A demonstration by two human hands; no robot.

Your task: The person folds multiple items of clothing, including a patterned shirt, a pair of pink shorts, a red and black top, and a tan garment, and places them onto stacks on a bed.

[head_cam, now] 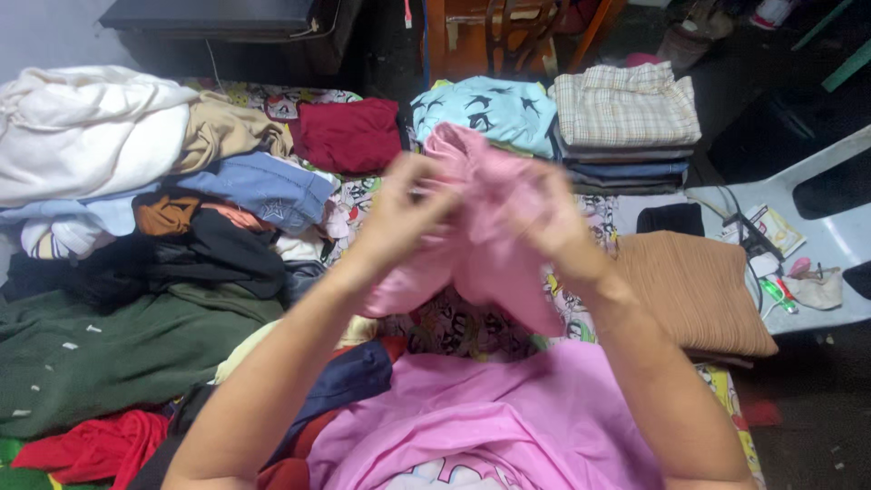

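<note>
Patterned bedsheet, clothes heap, folded stack

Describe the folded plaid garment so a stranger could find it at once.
Look to the far right edge of the bed, where a neat stack of folded clothes stands beside the white plastic chair. The plaid shirt lies on top of it. It alone is pale beige and checked; the light blue bird-print top to its left is not.

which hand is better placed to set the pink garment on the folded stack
Right, probably. The right hand grips the pink garment on the side nearer the folded stack; the left hand holds the far side.
</note>
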